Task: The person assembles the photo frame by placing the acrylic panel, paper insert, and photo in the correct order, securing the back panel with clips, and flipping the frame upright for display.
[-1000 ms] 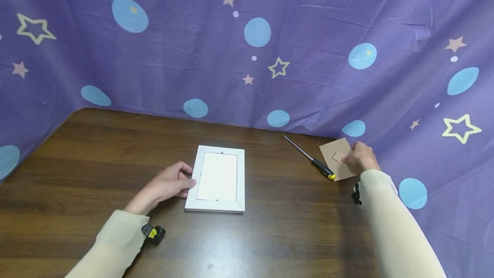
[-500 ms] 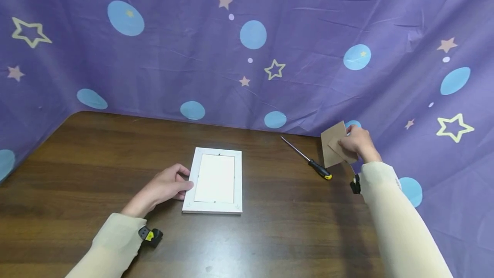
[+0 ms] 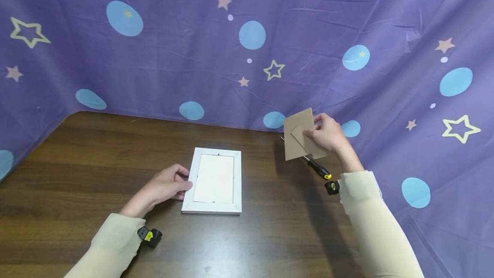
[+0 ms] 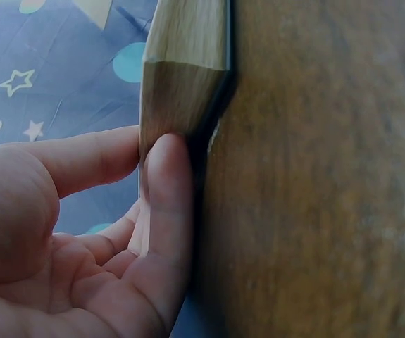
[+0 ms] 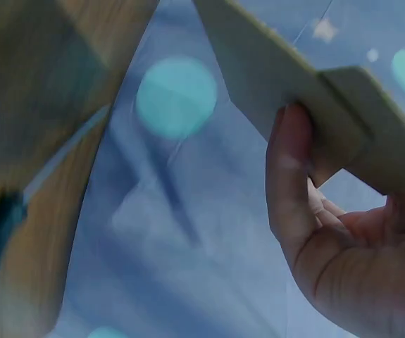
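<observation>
A white picture frame [image 3: 215, 180] lies flat on the brown wooden table [image 3: 77, 158], near the middle. My left hand [image 3: 170, 183] rests against the frame's left edge [image 4: 181, 77], fingertips touching it. My right hand [image 3: 326, 134] holds a brown cardboard backing board [image 3: 299, 134] with a folded stand flap, lifted above the table at the back right. The fingers [image 5: 290, 176] pinch the board [image 5: 287, 77] near its flap.
A screwdriver [image 3: 314, 165] with a black and yellow handle lies on the table below the raised board. Purple cloth [image 3: 247, 33] with blue dots and stars hangs behind and along both sides of the table.
My right hand picked the cardboard board up off the table and carried it up and to the left, over the screwdriver. The left hand stayed at the frame.
</observation>
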Demonstrator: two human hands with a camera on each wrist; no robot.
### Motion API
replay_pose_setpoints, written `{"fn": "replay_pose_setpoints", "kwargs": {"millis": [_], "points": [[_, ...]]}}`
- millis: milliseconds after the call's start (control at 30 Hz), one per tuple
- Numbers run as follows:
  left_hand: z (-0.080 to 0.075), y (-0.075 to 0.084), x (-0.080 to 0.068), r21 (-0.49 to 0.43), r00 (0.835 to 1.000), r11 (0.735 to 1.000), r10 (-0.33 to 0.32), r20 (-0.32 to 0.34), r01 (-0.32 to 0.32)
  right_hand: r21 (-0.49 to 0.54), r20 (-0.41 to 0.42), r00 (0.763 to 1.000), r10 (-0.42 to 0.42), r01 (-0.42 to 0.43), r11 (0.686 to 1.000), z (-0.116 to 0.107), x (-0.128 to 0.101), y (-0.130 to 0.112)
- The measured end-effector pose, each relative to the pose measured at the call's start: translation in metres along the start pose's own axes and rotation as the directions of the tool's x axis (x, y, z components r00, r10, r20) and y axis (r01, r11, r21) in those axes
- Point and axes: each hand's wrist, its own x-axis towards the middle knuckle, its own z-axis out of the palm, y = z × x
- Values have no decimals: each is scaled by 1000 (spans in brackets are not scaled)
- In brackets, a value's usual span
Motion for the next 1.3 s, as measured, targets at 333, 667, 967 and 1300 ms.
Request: {"fn": "replay_pose_setpoints", "kwargs": {"millis": [333,667,967,1300], "points": [[-1,0,0,-10,1000,1000,-11,4,11,335,68,997,-38,13,942,66,-20,-34],[0,-2,2,10,1000,1000,-22,0,22,655,98,994,-49,-27,755,139,-39,-57],[-1,-2,3,-3,1000,1000,-17,3,17,653,96,994,-50,-25,757,183,-48,-69],[-1,-3,3,-28,1000,1000,4,15,-4,651,132,988,-80,-26,759,202,-54,-75]]}}
